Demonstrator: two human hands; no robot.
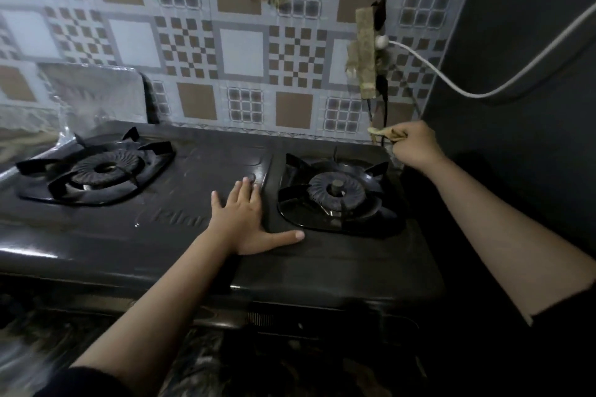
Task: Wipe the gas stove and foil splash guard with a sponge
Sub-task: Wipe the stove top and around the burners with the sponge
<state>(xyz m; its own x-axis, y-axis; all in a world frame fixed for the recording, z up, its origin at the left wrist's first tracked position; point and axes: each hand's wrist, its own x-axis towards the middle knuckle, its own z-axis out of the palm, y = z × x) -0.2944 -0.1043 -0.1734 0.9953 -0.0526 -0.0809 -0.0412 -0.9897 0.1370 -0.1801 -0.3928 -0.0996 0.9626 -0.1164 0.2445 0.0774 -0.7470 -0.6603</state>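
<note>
Foil splash guard [93,97]: shiny crinkled sheet standing at the far left, behind and beside the left burner, its lower part running along the stove's left edge
Left burner [96,167]: black ring under a black pan support, on the left part of the stove, near the foil
Gas stove [200,255]: black two-burner top, glossy, with raised lettering near the middle that the left hand partly covers
Left hand [245,219]: lies flat on the stove top between the two burners, palm down, fingers straight and spread, thumb stretched right toward the near edge of the right burner's tray; it holds nothing
Right burner [337,192]: black ring with a small cap in its centre, in a glossy black tray, right of the left hand
Tiled wall [242,42]: grey and brown patterned squares behind the stove
Taped strip [366,51]: worn brownish piece on the wall, far right, with a dark cord beside it
White cable [451,84]: sags from the strip toward the upper right
Sponge [383,133]: small pale yellowish piece, only partly seen, at the far right corner of the stove, against the wall
Right hand [414,148]: fingers curled tight, pinching the sponge at that far right corner, beside the right burner
Dark panel [522,42]: plain surface filling the right side
</note>
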